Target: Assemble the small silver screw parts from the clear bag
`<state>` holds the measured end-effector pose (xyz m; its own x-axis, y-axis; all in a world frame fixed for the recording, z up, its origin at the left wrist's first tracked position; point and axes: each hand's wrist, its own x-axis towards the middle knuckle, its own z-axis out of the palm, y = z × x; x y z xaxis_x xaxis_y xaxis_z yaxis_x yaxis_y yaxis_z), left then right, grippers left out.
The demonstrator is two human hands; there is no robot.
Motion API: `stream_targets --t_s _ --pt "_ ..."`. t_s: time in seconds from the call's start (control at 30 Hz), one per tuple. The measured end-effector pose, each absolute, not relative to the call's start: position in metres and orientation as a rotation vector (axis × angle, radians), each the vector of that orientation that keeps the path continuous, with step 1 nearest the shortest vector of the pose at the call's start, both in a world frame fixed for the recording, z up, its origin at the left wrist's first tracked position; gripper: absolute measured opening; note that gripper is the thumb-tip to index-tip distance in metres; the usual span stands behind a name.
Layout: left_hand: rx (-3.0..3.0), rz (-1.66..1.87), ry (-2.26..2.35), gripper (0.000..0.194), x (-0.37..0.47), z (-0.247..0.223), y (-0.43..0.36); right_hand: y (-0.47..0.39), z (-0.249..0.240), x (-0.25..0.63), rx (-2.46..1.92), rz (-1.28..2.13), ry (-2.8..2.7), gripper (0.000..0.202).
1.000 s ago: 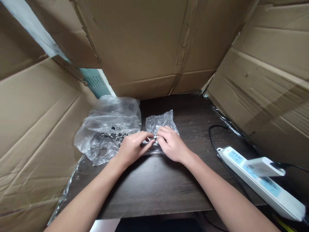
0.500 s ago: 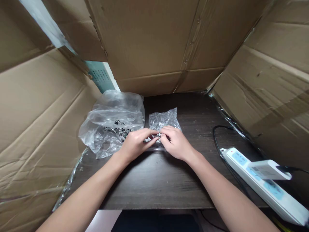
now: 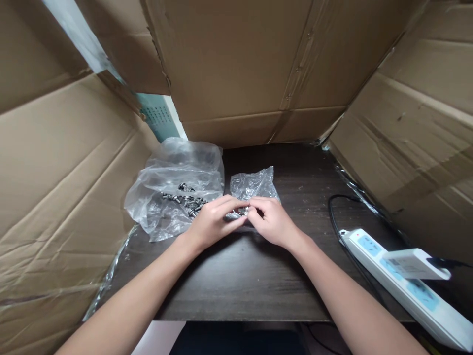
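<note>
My left hand [image 3: 215,223] and my right hand [image 3: 272,222] meet at the fingertips over the middle of the table. Both are closed in a pinch around a small shiny metal piece [image 3: 246,211]; fingers cover most of it, so its exact kind does not show. Just behind them lies a small crumpled clear plastic bag [image 3: 253,184], its near part hidden by my hands. To the left, a larger clear plastic bag [image 3: 177,162] lies spread out with a pile of small metal bolts [image 3: 186,201] on it, near my left knuckles.
A white power strip [image 3: 391,278] with a white adapter [image 3: 417,263] plugged in lies at the right edge of the dark wooden table [image 3: 240,286]. A black cable [image 3: 332,212] loops beside it. Cardboard walls [image 3: 236,64] enclose the back and both sides.
My fingertips have shifted slightly around the small metal piece, and both hands are a little lower relative to the small bag. The whole view has drifted slightly.
</note>
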<state>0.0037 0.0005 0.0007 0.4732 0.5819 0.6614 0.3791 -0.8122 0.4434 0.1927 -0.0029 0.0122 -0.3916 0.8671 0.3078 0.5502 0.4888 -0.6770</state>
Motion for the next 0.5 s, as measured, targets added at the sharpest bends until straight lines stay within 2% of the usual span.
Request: stream_targets --t_s 0.13,0.5 --pt "2.469 1.192 0.870 0.012 0.004 0.001 0.000 -0.003 0.011 0.192 -1.142 0.640 -2.122 0.025" --pt "2.472 1.175 0.853 0.011 0.003 0.011 -0.003 -0.004 0.018 0.190 -1.104 0.841 -1.973 0.028"
